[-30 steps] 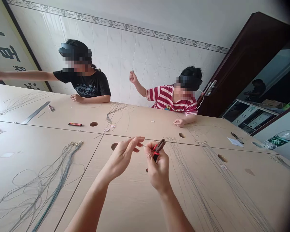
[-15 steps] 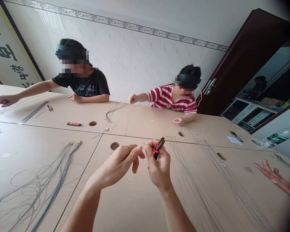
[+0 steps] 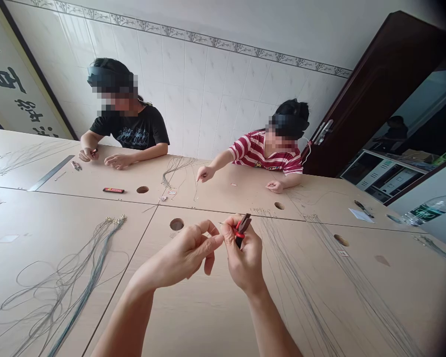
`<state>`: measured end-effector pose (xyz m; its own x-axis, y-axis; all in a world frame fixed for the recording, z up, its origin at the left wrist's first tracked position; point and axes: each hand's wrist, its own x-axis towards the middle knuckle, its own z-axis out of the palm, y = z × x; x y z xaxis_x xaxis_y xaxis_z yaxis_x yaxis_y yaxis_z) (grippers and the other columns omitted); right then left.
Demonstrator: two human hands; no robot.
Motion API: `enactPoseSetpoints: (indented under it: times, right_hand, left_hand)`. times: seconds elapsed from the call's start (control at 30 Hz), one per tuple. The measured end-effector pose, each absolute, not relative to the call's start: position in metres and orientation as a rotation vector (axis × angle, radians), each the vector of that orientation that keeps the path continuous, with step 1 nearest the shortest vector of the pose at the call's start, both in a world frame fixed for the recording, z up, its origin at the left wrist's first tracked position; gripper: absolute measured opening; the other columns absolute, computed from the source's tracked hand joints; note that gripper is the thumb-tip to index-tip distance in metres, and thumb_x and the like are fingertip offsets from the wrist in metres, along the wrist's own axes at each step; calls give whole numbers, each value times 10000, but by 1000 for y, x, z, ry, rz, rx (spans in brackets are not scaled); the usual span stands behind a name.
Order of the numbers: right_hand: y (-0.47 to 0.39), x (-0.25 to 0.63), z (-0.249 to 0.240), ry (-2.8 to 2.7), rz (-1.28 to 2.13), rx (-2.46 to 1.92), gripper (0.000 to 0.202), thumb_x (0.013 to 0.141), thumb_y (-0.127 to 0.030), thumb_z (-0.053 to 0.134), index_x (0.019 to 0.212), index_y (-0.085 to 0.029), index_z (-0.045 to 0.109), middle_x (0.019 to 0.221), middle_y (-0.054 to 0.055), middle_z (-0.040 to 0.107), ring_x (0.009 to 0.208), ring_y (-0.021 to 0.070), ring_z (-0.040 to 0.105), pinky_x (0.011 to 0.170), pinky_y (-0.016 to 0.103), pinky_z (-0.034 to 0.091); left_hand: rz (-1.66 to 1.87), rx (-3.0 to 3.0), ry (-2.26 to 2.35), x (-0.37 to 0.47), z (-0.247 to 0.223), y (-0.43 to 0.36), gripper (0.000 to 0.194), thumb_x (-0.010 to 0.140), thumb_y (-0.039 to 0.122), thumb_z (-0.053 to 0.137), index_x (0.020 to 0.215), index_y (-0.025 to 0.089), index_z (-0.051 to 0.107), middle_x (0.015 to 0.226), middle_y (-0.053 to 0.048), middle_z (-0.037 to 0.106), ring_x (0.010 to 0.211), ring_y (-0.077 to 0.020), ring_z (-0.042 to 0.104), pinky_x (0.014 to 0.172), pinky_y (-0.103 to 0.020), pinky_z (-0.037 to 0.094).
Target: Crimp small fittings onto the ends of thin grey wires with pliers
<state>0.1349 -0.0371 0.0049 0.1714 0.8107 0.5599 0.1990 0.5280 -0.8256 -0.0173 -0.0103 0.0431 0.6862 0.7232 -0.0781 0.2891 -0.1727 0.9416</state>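
Note:
My right hand is wrapped around a pair of pliers with red and black handles, the dark jaws pointing up. Its thumb and forefinger also pinch a tiny thin piece whose tip sticks out to the left. Close beside it, my left hand has its thumb and fingers curled together, the thumb tip almost at the right thumb. A faint fine line shows by the left fingers, but what they hold is too small to make out. Bundles of thin grey-green cords and more fine cords lie on either side.
Across the table sit a person in black and one in a striped shirt, both handling small things. A ruler, a red and black box, round table holes and a water bottle are around.
My left fingers have shifted slightly up and right, with the forefinger raised. The person in black has drawn back an outstretched arm. Another person's hand at the right edge has gone.

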Motion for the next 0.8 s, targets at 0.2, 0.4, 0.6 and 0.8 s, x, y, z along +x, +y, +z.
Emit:
enactPoseSetpoints:
  times: [0.2,0.4,0.6,0.8]
  right_hand:
    - [-37,137,3,-1347,540,-1017,166,937,-244,508,779,-204,475,646,-51,424,553,87,405,532,210,376]
    - [-36,135,3,-1321,761,-914,164,916,-245,529,787,-220,430,678,-52,423,501,76,378,429,191,345]
    - [-36,136,2,-1373,649,-993,136,925,-243,524,815,-222,446,676,-48,454,563,103,469,555,235,422]
    - [-34,138,1,-1406,498,-1070,136,946,-251,503,818,-213,475,708,-30,484,621,113,456,606,239,403]
  left_hand:
    - [454,1808,817,-17,42,-10,421,944,481,461,703,157,578,560,26,553,496,-86,397,519,-223,344]
    - [452,1855,836,-14,45,-15,532,946,535,418,566,165,460,532,56,380,476,-73,294,493,-232,286]
    - [544,1778,851,-17,47,-14,465,931,519,461,652,156,545,630,13,531,516,-82,401,515,-226,342]
    - [617,1741,880,-16,44,-11,390,928,512,477,804,162,599,704,15,517,522,-78,382,475,-217,298]
